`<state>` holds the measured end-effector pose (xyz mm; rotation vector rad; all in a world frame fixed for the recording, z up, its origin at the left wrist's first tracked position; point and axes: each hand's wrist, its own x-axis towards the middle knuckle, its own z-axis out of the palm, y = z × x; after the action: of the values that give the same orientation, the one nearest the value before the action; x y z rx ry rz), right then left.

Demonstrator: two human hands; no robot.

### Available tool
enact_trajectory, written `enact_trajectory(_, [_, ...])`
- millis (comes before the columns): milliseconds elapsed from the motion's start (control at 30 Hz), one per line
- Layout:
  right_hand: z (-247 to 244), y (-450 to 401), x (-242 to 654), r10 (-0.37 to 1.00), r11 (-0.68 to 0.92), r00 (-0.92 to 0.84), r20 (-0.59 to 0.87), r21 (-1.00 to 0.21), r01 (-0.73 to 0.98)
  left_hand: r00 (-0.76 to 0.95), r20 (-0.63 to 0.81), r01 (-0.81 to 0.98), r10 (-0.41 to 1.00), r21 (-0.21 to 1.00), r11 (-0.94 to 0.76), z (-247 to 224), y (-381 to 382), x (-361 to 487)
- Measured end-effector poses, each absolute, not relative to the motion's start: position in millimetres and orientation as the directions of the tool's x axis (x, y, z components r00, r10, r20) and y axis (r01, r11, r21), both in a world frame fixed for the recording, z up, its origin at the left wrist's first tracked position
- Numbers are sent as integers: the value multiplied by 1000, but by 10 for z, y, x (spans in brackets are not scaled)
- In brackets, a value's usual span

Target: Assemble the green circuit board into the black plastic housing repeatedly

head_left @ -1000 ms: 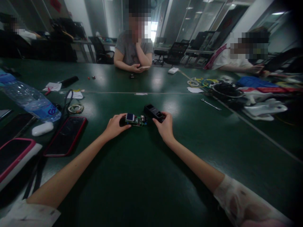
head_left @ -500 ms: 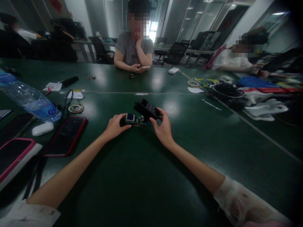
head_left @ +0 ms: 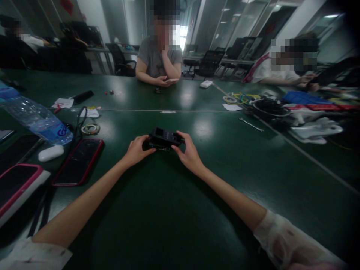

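Note:
A black plastic case cover point(head_left: 166, 136) with a square window lies over a small circuit board point(head_left: 160, 147), whose front edge peeks out below it. My left hand point(head_left: 138, 148) grips the board at its left end, thumb along the near side. At the right end of the cover, my right hand point(head_left: 189, 150) pinches it between thumb and fingers. The cover hides most of the board, including its little screen. Whether the two parts are fully seated together cannot be made out.
Left of my arm lie a red-edged phone point(head_left: 79, 162), a white earbud case point(head_left: 51, 153), a water bottle point(head_left: 36, 116) and a pink-edged phone point(head_left: 18, 183). To the right are a wrench point(head_left: 251, 124), white gloves point(head_left: 315, 130) and cables point(head_left: 270, 108). A person point(head_left: 159, 56) sits opposite.
My right hand has brought the black case cover left and down over the circuit board, hiding its screen. My left hand has stayed in place.

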<state>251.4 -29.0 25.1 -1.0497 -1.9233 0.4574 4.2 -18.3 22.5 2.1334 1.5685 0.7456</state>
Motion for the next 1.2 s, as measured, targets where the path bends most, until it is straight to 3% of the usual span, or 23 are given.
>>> enact_trajectory(733, [188,-253,2512,808,589,-351,473,-632,504,248,200,739,948,593,-318,197,-170,16])
enact_trajectory(1200, [115,-176,2542,896,444,-224,383,-786,430,243,187,742,952,597,-306,224,-191,24])
